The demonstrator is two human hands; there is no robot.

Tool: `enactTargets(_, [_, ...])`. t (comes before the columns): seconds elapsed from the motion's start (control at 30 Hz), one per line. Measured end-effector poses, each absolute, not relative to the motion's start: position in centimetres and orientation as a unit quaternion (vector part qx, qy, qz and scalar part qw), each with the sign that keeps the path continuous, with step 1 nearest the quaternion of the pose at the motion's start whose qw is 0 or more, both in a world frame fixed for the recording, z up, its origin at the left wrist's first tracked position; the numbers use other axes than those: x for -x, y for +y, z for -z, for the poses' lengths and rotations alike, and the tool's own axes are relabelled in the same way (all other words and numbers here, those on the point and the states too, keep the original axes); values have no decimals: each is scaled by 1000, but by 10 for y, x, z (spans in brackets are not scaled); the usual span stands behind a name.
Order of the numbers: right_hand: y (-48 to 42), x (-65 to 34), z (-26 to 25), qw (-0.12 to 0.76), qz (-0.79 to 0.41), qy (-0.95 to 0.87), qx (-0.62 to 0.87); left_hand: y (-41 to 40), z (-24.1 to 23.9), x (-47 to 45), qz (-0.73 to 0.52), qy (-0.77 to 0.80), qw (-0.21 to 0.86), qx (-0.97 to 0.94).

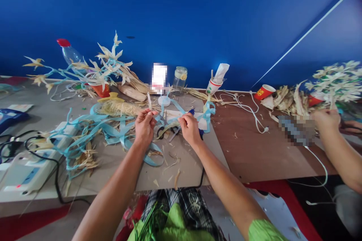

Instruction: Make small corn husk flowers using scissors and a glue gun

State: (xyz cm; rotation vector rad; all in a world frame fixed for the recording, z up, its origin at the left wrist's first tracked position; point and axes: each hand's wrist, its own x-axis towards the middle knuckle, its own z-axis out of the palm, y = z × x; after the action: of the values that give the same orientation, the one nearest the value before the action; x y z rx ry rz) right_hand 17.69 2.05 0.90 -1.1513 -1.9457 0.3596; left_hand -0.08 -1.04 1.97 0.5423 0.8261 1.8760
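Pale husk flowers (103,68) stand at left, behind tangled light-blue ribbon (113,131). The left hand (145,125) pinches a slim pale strip (149,101) upright above the table (149,175) — the right hand (189,126), nearby, has its fingertips drawn together, though whether they grip anything I cannot tell.

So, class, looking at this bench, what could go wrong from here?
The pale strip in the left hand looks thin, so it might tear if pulled hard.

Scissors lie near that hand and the right hand; a finger could brush a blade.

Blue ribbon lies in tangled loops on the table, so tugging one length may drag others.
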Motion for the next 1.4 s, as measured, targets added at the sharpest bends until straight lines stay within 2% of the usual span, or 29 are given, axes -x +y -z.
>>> enactTargets(0.1, [18, -173, -11, 380, -120, -781, 480, -11, -19, 0, -769, 339, 490, -231])
enactTargets(0.3, [7, -162, -16, 181, -67, -858, 475, -11, -17, -1, -765, 326, 500, -241])
enactTargets(0.43, [2, -151, -20, 158, -27, -869, 468, -12, -18, -2, -763, 324, 503, -243])
enactTargets(0.5, [5, -149, -21, 188, -35, -859, 475, -12, -20, -2, -762, 325, 506, -242])
enactTargets(0.57, [12, -149, -21, 262, -71, -827, 492, -13, -21, -2, -762, 328, 505, -239])
enactTargets(0.7, [29, -154, -19, 444, -246, -690, 515, -13, -22, -1, -760, 333, 506, -238])
enactTargets(0.77, [36, -158, -16, 484, -330, -618, 524, -13, -22, -1, -758, 336, 507, -236])
enactTargets(0.83, [42, -163, -15, 495, -365, -584, 529, -13, -22, -2, -756, 341, 508, -232])
enactTargets(0.97, [66, -179, -18, 509, -303, -589, 550, -13, -22, -3, -750, 347, 513, -233])
enactTargets(1.13, [105, -204, -39, 519, -140, -581, 611, -14, -21, -4, -748, 351, 507, -244])
enactTargets(1.2, [107, -206, -44, 553, -79, -558, 614, -14, -20, -5, -745, 351, 510, -247])
enactTargets(1.4, [67, -170, -28, 533, -185, -640, 521, -12, -18, -6, -743, 351, 517, -238])
